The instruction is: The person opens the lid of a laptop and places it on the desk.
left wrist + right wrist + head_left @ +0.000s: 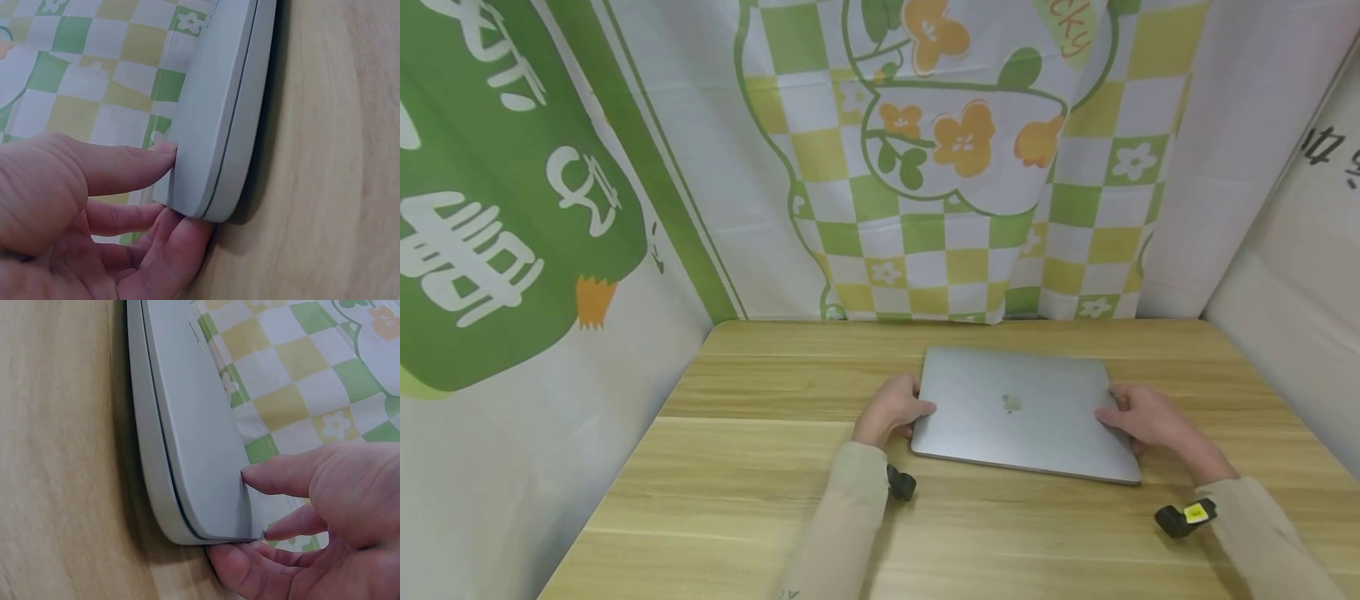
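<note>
- Silver metal covers the closed MacBook (1037, 429), which sits lid up at the wood-grain tabletop (722, 500), between the two hands (whether its whole base touches the wood, I cannot tell).
- The left hand (896, 409) grips the laptop's left end, thumb on the lid and fingers curled beneath the edge.
- The right hand (1150, 418) grips the opposite end the same way, its thumb pressing the lid.
- A pale apple logo (1011, 404) marks the middle of the lid.
- Beige sleeves (857, 492) cover both forearms, a small black camera (901, 483) at each wrist.
- Behind the tabletop hangs a green-and-yellow checked curtain (925, 229) with orange flowers.
</note>
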Demonstrator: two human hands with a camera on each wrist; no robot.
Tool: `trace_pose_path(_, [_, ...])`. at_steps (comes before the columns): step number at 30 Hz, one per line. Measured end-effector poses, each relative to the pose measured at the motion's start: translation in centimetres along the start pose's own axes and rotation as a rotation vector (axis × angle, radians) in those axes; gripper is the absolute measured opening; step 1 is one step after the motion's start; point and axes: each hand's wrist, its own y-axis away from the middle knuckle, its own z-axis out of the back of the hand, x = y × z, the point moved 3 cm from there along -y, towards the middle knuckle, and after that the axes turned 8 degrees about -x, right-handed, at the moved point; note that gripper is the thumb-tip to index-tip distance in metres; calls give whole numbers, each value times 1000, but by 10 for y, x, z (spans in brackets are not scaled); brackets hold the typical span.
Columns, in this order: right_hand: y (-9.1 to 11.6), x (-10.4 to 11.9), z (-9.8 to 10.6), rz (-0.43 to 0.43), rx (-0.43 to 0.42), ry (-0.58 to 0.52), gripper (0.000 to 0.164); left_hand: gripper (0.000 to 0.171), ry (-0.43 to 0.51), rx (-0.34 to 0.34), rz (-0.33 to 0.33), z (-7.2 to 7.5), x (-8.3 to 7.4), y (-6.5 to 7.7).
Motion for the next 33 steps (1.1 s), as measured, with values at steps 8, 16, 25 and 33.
trace_pose_path(8, [0, 1, -2, 1, 5, 11, 75, 28, 3, 10, 18, 2, 1, 4])
trace_pose_path(16, [1, 6, -5, 12, -9, 25, 73, 28, 13, 8, 28, 7, 4, 7])
trace_pose_path(25, [1, 11, -9, 21, -2, 1, 74, 28, 42, 4, 16, 10, 11, 9])
trace_pose_path(33, [1, 17, -9, 44, 11, -17, 75, 30, 33, 18, 18, 15, 15, 13])
